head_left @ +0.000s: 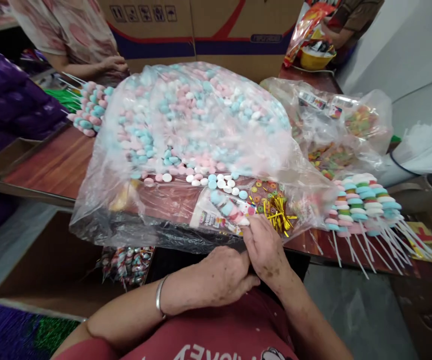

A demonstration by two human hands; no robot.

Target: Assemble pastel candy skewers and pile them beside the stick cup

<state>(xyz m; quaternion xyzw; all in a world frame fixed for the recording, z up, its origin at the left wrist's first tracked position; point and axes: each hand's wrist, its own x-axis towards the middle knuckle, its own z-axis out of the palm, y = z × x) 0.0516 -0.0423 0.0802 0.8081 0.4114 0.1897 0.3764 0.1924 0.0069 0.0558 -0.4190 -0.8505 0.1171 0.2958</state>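
The big clear plastic bag (201, 130) full of pink, blue and white round candies lies on the wooden counter (54, 165) and serves as the landmark. At the bag's near edge, both hands meet over a small printed candy packet (221, 215). The right hand (264, 250) has its fingers (251, 227) pinched shut on the packet's lower end, just beside a bundle of gold twist ties (278, 212) that lies under the bag's near right corner. The left hand (223, 275), with a silver bangle (159, 296) on its wrist, sits against the right hand just nearer the person; its fingers are curled in, and whether they grip anything cannot be told.

To the right of the bag, finished candy skewers (362, 205) lie in a row on the counter, white sticks pointing toward the near right. Behind them, right of the bag's far side, smaller clear bags (343, 130) hold multicoloured sweets. At the bag's far left corner more pink and blue skewers (90, 107) lie in a heap, near another person's hand (114, 63). Beyond the bag stands a cardboard box (208, 30). Below the bag's near left corner, under the counter's edge, more wrapped candy (128, 262) shows.
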